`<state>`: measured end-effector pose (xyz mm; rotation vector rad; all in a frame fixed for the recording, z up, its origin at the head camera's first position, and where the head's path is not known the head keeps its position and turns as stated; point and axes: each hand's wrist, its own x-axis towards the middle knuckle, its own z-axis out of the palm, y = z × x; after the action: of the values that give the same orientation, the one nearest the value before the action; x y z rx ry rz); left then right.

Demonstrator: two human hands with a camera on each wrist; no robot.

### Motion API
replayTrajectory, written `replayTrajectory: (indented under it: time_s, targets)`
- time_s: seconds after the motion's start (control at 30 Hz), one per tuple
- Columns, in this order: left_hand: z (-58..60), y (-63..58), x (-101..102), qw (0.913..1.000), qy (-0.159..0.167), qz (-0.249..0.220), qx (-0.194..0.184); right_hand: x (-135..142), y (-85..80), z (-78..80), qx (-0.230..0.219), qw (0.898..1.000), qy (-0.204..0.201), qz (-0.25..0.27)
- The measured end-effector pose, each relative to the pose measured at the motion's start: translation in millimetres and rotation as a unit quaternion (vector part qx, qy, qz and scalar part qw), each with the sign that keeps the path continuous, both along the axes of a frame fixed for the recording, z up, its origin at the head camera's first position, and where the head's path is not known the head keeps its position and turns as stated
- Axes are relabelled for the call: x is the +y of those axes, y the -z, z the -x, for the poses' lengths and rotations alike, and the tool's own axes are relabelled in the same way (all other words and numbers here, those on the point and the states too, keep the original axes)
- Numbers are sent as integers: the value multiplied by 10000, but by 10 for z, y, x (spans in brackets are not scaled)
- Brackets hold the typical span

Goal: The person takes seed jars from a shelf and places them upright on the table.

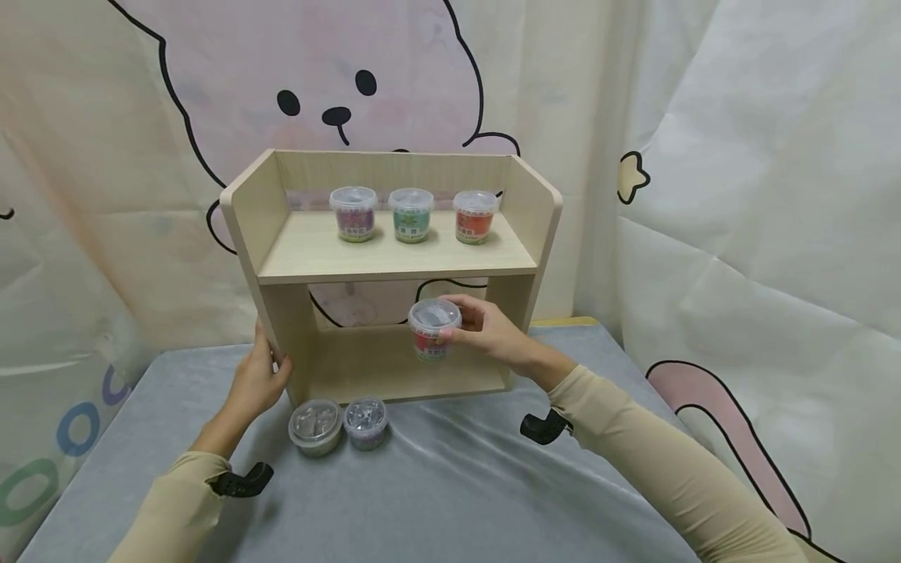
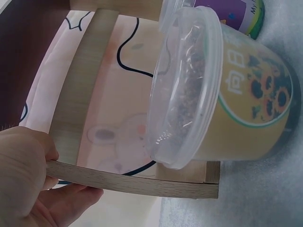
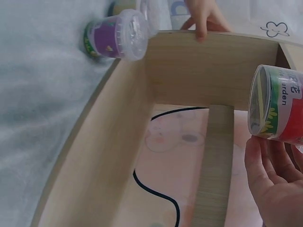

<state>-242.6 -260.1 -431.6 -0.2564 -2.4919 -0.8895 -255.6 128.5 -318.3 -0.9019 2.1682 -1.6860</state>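
My right hand (image 1: 489, 332) holds a small plastic tub with a red label (image 1: 431, 336) by its side, in front of the lower opening of a light wooden two-tier shelf (image 1: 394, 274). In the right wrist view, fingers (image 3: 258, 163) lie along the tub (image 3: 284, 104), which is partly cut off by the frame. With thumb and fingers on either side of the board, my left hand (image 1: 256, 379) grips the shelf's left panel (image 2: 132, 184). Close to that hand, a wider yellow tub (image 2: 251, 109) and a purple-labelled tub (image 3: 106, 38) stand on the table.
On the upper tier stand a purple-labelled tub (image 1: 354, 215), a teal-labelled tub (image 1: 411, 216) and an orange-red-labelled tub (image 1: 475, 217). A grey-blue cloth (image 1: 450, 500) covers the table. Printed curtains (image 1: 760, 219) hang behind and at the sides.
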Motion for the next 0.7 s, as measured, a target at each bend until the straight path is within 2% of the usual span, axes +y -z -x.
replayTrajectory:
  time_s: [0.43,0.7]
  targets:
    - [16,6,9,10000,-5,-24,-57,-48,296,7,-169,9998,-115,87]
    - [15,10,8,10000,-15,-50,-19,-81,417,-4,-292,9995,-132,6]
